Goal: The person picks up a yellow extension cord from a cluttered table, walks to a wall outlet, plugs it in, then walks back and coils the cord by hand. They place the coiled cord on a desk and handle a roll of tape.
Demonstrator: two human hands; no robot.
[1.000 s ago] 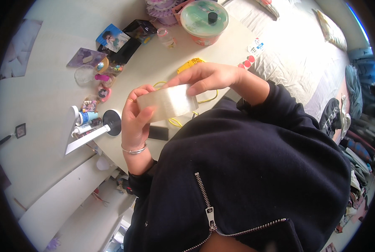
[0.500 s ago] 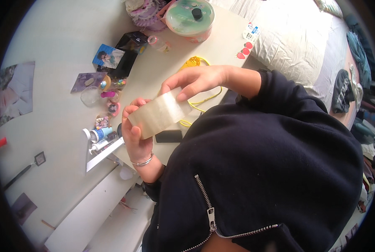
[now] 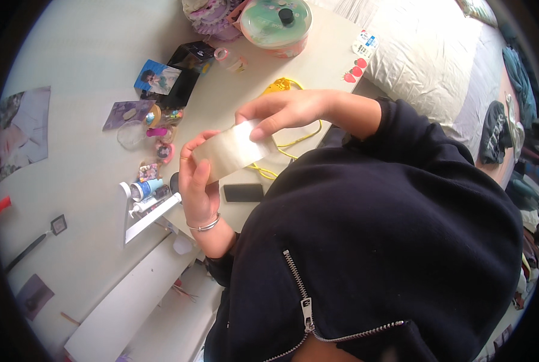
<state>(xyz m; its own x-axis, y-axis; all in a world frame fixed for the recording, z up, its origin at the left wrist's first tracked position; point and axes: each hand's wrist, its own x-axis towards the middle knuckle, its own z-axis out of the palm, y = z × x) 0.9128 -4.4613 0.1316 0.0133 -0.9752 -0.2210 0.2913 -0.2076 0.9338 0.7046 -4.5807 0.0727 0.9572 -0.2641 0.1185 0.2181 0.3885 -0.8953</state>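
Note:
Between my two hands, above the desk, is a wide, shiny, cream-coloured roll of tape (image 3: 226, 153). My left hand (image 3: 198, 175), with a silver bangle at its wrist, closes round the roll's left end, thumb on the near face. At the other end my right hand (image 3: 287, 114) grips with its thumb flat on the bright surface and its fingers behind the far edge. The inner side of the roll is hidden. Below it on the desk lie a dark phone (image 3: 243, 193) and a yellow cord (image 3: 302, 141), partly covered by my right arm.
At the desk's far end stands a round tub with a green lid (image 3: 263, 30), beside a small clear bottle (image 3: 228, 60). Photo cards (image 3: 156, 78) and trinkets line the wall side. A white rack (image 3: 155, 218) holds tubes and bottles. To the right is a bed (image 3: 426, 54).
Both hands have raised the roll slightly away from me and turned it a little, so more of the phone shows. The grip stays much the same.

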